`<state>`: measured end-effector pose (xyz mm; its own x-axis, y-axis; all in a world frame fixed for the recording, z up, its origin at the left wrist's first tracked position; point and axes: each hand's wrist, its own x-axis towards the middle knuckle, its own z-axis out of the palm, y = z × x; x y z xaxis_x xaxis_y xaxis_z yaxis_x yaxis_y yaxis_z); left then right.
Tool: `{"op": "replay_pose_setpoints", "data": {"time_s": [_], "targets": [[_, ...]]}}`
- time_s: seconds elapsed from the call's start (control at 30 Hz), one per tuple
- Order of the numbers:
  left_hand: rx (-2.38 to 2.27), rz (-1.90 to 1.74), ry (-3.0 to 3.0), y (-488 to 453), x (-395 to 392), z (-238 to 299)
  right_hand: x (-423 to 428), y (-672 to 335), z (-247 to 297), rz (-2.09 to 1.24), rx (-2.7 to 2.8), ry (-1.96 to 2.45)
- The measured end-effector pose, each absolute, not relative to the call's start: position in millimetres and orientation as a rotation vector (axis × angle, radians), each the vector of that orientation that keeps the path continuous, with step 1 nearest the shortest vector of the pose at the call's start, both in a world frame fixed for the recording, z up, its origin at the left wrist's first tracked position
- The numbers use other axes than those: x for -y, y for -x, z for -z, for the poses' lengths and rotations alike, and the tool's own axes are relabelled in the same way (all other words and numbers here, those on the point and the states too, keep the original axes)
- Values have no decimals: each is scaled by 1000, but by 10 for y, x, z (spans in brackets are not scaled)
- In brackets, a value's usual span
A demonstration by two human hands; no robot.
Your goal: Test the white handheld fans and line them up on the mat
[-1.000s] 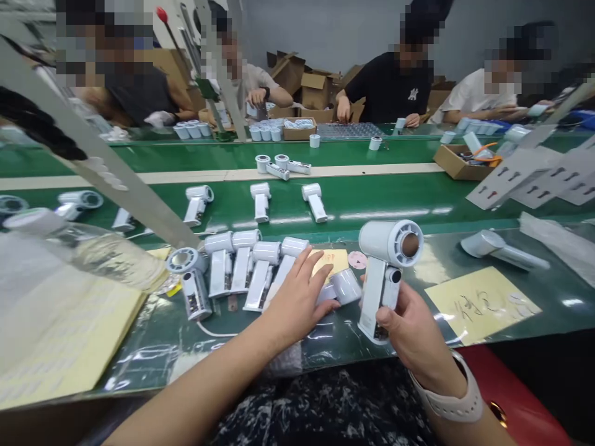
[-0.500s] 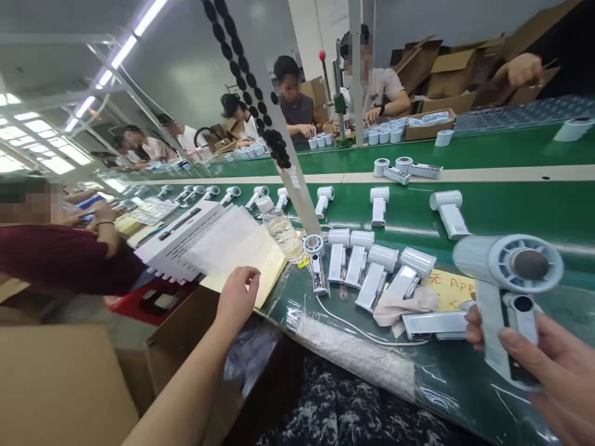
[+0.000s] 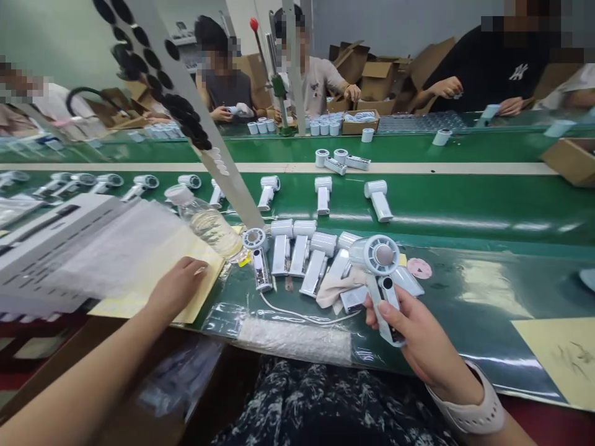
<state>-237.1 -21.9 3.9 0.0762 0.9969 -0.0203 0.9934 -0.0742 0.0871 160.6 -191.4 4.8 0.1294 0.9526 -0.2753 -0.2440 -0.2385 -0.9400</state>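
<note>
Right grip [image 3: 418,341] clenched on the handle of one white fan [image 3: 379,260] over the bench [image 3: 465,291] front edge, long axis near upright, grille toward camera; left grip [image 3: 176,288] released, resting on one yellow sheet [image 3: 207,272]; row of four fans [image 3: 302,248] just behind.

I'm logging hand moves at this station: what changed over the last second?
The left hand left the row of white handheld fans and moved leftward; it now rests on the pale yellow paper sheet beside the clear plastic bottle. The right hand kept its grip on the white handheld fan with a round grille, upright. The row stayed put.
</note>
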Motion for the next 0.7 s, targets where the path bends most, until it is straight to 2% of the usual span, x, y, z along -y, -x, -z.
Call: {"op": "replay_pose_setpoints", "data": {"time_s": [0.2, 0.37, 0.43, 0.5, 0.57, 0.6, 0.7], "targets": [[-2045, -172, -2283, 2293, 183, -41, 1972, -1656, -93, -1494, 657, 1126], [-2119, -395, -2258, 2208, 178, -227, 2010, -1707, -83, -1511, 597, 1075], [-2216, -608, -2202, 2070, 243, -387, 2014, -1718, -70, -1516, 615, 1046], [-2255, -1026, -2002, 1812, 393, -542, 2011, -1712, -55, -1526, 654, 1010], [-1980, -1439, -1709, 1442, 628, -648, 2006, -1684, -44, -1540, 686, 975], [-1756, -1479, -1695, 1229, 763, -675, 2005, -1663, -41, -1548, 696, 960], [-1174, -1087, -1894, 599, 1132, -664, 2018, -1591, -44, -1557, 730, 912]]}}
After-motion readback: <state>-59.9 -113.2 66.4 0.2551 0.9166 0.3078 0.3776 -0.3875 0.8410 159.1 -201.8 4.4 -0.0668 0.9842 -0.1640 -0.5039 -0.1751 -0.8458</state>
